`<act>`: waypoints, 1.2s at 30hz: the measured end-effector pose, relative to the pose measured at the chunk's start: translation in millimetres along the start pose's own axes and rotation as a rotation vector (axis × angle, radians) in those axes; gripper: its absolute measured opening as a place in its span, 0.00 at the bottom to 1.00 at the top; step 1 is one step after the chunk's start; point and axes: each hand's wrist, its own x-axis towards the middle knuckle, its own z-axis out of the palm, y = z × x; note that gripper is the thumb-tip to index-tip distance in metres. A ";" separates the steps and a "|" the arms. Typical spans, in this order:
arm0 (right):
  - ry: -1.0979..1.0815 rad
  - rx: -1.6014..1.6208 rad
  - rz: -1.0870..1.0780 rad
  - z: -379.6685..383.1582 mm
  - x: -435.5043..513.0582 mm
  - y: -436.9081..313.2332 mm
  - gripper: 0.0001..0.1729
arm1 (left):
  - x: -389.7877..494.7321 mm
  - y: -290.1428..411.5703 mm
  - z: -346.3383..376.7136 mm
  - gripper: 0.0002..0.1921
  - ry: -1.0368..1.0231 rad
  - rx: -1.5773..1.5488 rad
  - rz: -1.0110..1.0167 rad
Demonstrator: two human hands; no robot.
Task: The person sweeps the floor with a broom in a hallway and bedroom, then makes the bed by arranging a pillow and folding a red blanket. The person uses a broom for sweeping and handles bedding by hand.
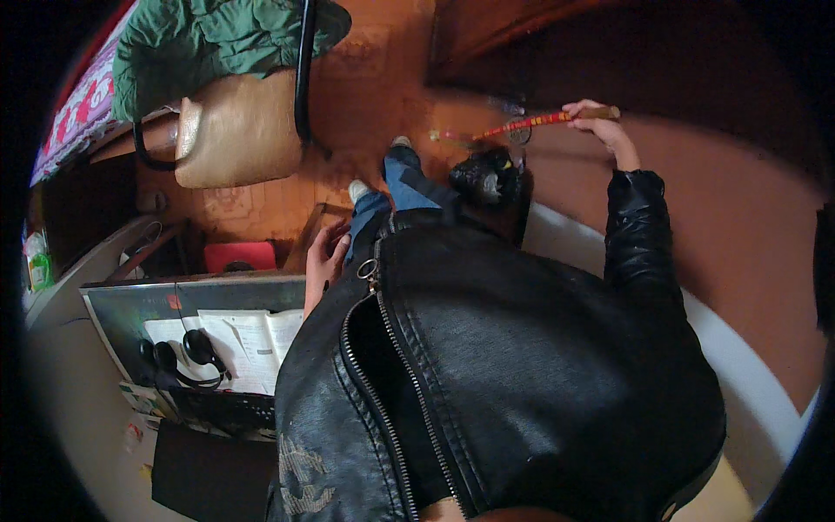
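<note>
My right hand [597, 122] grips the thick, wood-coloured end of a slender rod [538, 120] with red and yellow bands. The rod points left across the floor, above a black plastic bag [486, 175] in what seems to be a bin; its far end is blurred. My left hand [328, 251] hangs beside my left thigh near the desk, fingers loosely curled and apart, with nothing visible in it. On the desk [117, 307] lie an open book [251, 339] and a black headset [199, 355].
A chair with a tan seat [241, 130] and a green padded garment [228, 39] stands ahead to the left, beside a patterned bedspread [78, 124]. A red object [240, 256] is low by the desk. A dark wooden furnishing [535, 39] is ahead right.
</note>
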 end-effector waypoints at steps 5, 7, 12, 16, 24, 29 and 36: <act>0.097 0.059 0.103 -43.5 59.4 1.4 0.20 | 53.6 32.4 9.8 0.17 0.034 0.022 0.045; 0.194 0.194 0.142 -57.0 76.5 5.5 0.21 | 81.3 52.3 16.7 0.17 0.030 0.085 0.029; 0.184 0.297 0.147 -78.2 108.1 25.2 0.17 | 141.5 102.7 30.7 0.18 -0.010 0.103 0.147; 0.180 0.379 0.303 -71.9 113.7 32.7 0.21 | 182.8 129.4 27.5 0.18 -0.030 0.191 0.140; 0.403 0.545 0.352 -18.4 136.9 -16.2 0.19 | 294.3 212.7 -19.0 0.17 -0.065 0.389 0.200; 0.380 0.520 0.375 18.7 188.0 -52.9 0.18 | 368.7 292.2 -41.0 0.17 -0.107 0.357 0.327; 0.202 0.339 0.323 71.9 282.9 -104.9 0.16 | 422.0 385.4 -44.2 0.16 -0.188 0.450 0.321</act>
